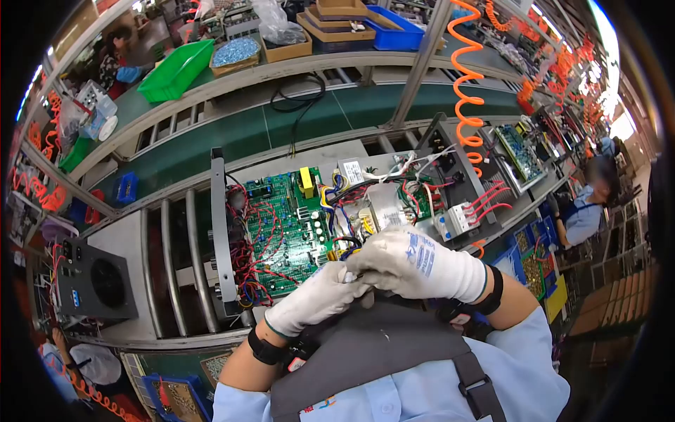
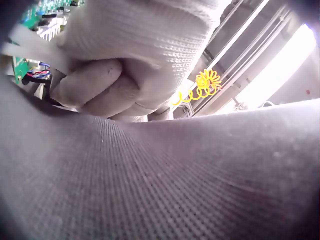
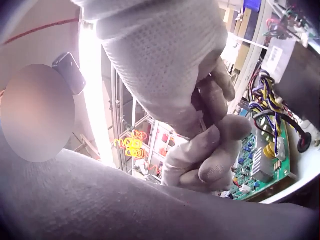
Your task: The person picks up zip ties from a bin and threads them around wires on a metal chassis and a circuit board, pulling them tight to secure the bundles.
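Observation:
Both hands wear white knit gloves and meet in front of the grey apron (image 1: pixel 380 344), at the near edge of an opened electronic unit. My left hand (image 1: pixel 318 301) has its thumb and fingers curled together. Against its fingertips are the bent fingers of my right hand (image 1: pixel 425 266). Between them they pinch a small pale piece (image 3: pixel 202 121), mostly hidden by the gloves; its kind cannot be told. Just beyond lies the unit's green circuit board (image 1: pixel 288 243), with red wires and a yellow transformer (image 1: pixel 306 182). Bundled coloured wires (image 1: pixel 337 204) run beside the board.
An upright metal panel (image 1: pixel 223 232) bounds the unit's left side. Steel rollers (image 1: pixel 172 267) and a black fan housing (image 1: pixel 95 281) lie farther left. A coiled orange hose (image 1: pixel 467 84) hangs at the back right. Another person (image 1: pixel 585 211) is at the right.

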The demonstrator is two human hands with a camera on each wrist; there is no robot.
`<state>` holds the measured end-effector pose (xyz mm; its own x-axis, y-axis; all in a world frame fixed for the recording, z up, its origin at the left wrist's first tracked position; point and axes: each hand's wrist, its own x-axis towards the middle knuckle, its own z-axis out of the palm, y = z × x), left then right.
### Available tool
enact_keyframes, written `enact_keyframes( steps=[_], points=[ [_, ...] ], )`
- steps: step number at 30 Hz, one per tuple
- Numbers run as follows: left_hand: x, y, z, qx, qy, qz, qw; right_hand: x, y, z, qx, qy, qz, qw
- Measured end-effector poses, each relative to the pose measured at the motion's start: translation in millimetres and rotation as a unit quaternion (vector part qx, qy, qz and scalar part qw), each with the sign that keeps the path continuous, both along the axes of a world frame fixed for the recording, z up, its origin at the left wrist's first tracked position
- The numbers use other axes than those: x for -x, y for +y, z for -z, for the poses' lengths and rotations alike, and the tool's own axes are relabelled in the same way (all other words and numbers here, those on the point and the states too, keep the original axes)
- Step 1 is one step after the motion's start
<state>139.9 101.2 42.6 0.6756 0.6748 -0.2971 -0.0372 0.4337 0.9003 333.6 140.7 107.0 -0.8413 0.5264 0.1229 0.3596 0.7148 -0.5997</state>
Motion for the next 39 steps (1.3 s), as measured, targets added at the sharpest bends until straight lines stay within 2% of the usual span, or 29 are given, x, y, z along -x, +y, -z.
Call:
enact_keyframes(
  steps=[1, 3, 5, 7, 8, 9, 11, 12, 13, 14, 15, 17, 18, 19, 21, 22, 23, 25, 26, 27, 29, 31, 33, 35, 38, 39],
  points=[
    [-1, -2, 0, 0.012, -0.008, -0.006, 1.000, -1, 4, -1, 0.047, -0.013, -0.005, 0.999],
    [-3, -4, -12, 0.037, -0.044, -0.037, 0.998, -7, 8, 4, 0.107, 0.076, 0.020, 0.991],
    [-3, -2, -27, 0.022, 0.018, -0.060, 0.998, -19, 16, 0, 0.050, 0.120, 0.059, 0.990],
    [8, 2, -19, -0.160, 0.126, -0.164, 0.965, -40, 25, -12, 0.093, 0.190, 0.153, 0.965],
    [21, 11, -24, -0.382, 0.266, -0.219, 0.857, -53, 31, -16, 0.107, 0.208, 0.182, 0.955],
    [27, 12, -39, -0.186, 0.271, -0.342, 0.880, -61, 37, -21, 0.123, 0.225, 0.212, 0.943],
    [16, 17, -55, -0.200, 0.178, -0.431, 0.862, -58, 40, -22, 0.082, 0.180, 0.156, 0.968],
    [7, 19, -51, -0.325, 0.206, -0.349, 0.854, -46, 40, -19, 0.078, 0.175, 0.126, 0.973],
    [-8, 16, -46, -0.281, 0.165, -0.313, 0.892, -34, 41, -17, 0.068, 0.169, 0.094, 0.979],
    [-9, 15, -47, -0.209, 0.173, -0.228, 0.935, -23, 40, -14, 0.070, 0.186, 0.074, 0.977],
    [-7, 16, -49, -0.135, 0.181, -0.140, 0.964, -20, 42, -9, 0.072, 0.151, 0.059, 0.984],
    [1, 17, -47, -0.094, 0.176, -0.186, 0.962, -13, 45, -4, 0.061, 0.158, 0.070, 0.983],
    [6, 21, -32, -0.116, 0.211, -0.239, 0.941, -12, 50, -8, 0.070, 0.084, 0.132, 0.985],
    [13, 28, -6, -0.199, 0.187, -0.335, 0.902, -13, 56, 0, -0.001, 0.079, 0.163, 0.983],
    [14, 33, -24, -0.064, 0.204, -0.376, 0.902, -11, 68, 18, -0.147, 0.032, 0.163, 0.975],
    [9, 35, -19, -0.108, 0.190, -0.375, 0.901, -8, 73, 32, -0.200, 0.013, 0.149, 0.968],
    [11, 39, -10, -0.083, 0.158, -0.366, 0.913, -2, 74, 33, -0.198, -0.062, 0.149, 0.967],
    [4, 47, 6, -0.167, 0.254, -0.356, 0.884, 8, 77, 37, -0.187, -0.149, 0.131, 0.962],
    [2, 50, 7, -0.121, 0.217, -0.351, 0.903, 9, 79, 47, -0.288, -0.137, 0.142, 0.937],
    [2, 53, 9, -0.107, 0.159, -0.337, 0.922, 9, 83, 52, -0.305, -0.128, 0.140, 0.933],
    [4, 57, 14, -0.158, 0.146, -0.334, 0.918, 12, 80, 37, -0.251, -0.181, 0.150, 0.939],
    [2, 57, 7, -0.067, 0.141, -0.364, 0.918, 11, 80, 38, -0.244, -0.195, 0.137, 0.940],
    [2, 57, 3, -0.101, 0.148, -0.363, 0.914, 14, 78, 35, -0.209, -0.218, 0.123, 0.945],
    [5, 59, 5, -0.117, 0.122, -0.343, 0.924, 18, 80, 47, -0.263, -0.209, 0.132, 0.932],
    [1, 63, -5, -0.098, 0.067, -0.318, 0.941, 19, 88, 55, -0.319, -0.242, 0.092, 0.912],
    [0, 64, -3, -0.088, 0.046, -0.315, 0.944, 17, 88, 54, -0.271, -0.218, 0.096, 0.933]
  ],
)
